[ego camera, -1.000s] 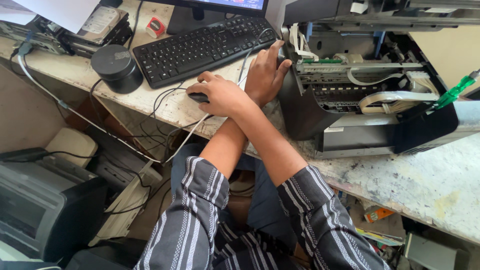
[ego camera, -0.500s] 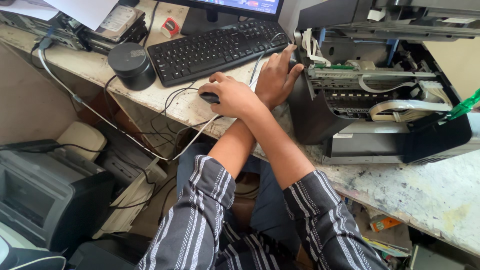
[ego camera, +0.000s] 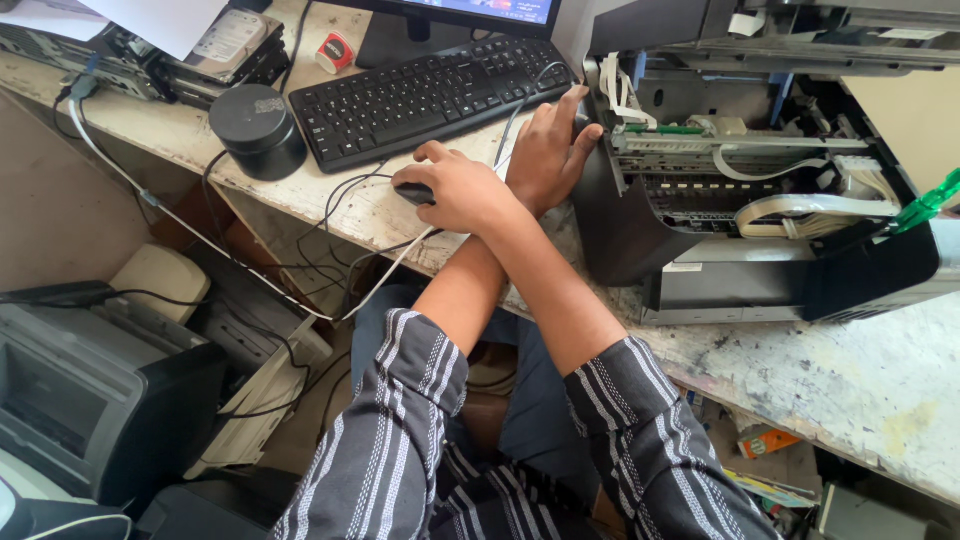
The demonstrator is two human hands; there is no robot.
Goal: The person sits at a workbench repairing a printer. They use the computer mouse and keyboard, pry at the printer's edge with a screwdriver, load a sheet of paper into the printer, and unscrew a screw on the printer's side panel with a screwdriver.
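Note:
My arms are crossed over the desk edge. My right hand [ego camera: 455,190] reaches across to the left and covers a small black computer mouse [ego camera: 412,193], gripping it. My left hand [ego camera: 548,150] passes under the right forearm and lies flat with fingers apart, its fingertips against the left side of an opened black printer [ego camera: 640,225]. The printer's cover is off, showing white ribbon cables [ego camera: 800,205] and inner parts. A black keyboard [ego camera: 425,95] lies just behind both hands.
A round black speaker [ego camera: 258,130] stands left of the keyboard, with a monitor base [ego camera: 390,40] behind. Cables [ego camera: 300,270] hang off the worn desk top [ego camera: 820,370]. Another printer [ego camera: 70,400] sits on the floor at the left. A green tool handle [ego camera: 925,205] pokes out at the right.
Both hands keep their places, the right on the mouse and the left by the printer. Only the view has shifted slightly.

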